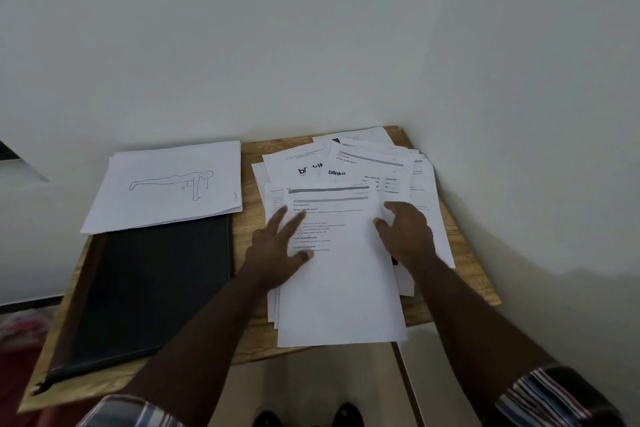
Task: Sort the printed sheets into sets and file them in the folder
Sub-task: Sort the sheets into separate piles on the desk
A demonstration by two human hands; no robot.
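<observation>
A loose pile of printed sheets (349, 170) covers the right half of a small wooden table (247, 166). The top sheet (341, 288) carries text headings and grey bars. My left hand (277, 250) rests flat on that sheet's left edge with fingers spread. My right hand (407, 236) lies on its right edge, fingers straight. A dark folder (149, 288) lies on the left half of the table. A small stack with a line drawing of a person in a plank pose (166, 185) sits across the folder's far end.
White walls close in behind and to the right of the table. The top sheet overhangs the table's front edge. My shoes (304, 418) show on the pale floor below. Red fabric (20, 333) lies on the floor at the left.
</observation>
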